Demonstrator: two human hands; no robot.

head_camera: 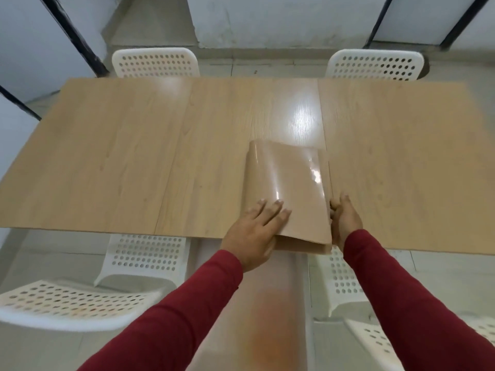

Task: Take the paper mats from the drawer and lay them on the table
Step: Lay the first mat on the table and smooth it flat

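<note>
Two red sleeves (171, 314) fill the lower frame, nearest the cam, w/ both hands at the worktop's near edge, centre-right of frame. Left hand (254, 231) lies flat, fingers spread, pressing down on the paper mats (289, 188); its grip is released, palm weight only. Right hand (345, 218) is at the stack's right edge, fingers curled in against that edge; looks like a light pinch on the mats, but fingertips are hidden behind the sheets so can't tell for sure. Mats: glossy tan, bowed upward in the middle, far end curling, near end overhanging the worktop (112, 156) edge slightly. Progress, my read: mats are out of the drawer and on the worktop as one bundle, so fetch part appears done; separating and laying them out not yet done, approx. halfway. No drawer in view. Counts: 1 bundle of mats, at least 2 layers showing at the near end, exact sheet no. can't be told; 2 hands; 1 worktop; white perforated chairs (155, 62) — 2 at upper frame, 2 tucked under the near edge, plus parts of 2 more at lower left and lower right corners, so 6 seen.
</note>
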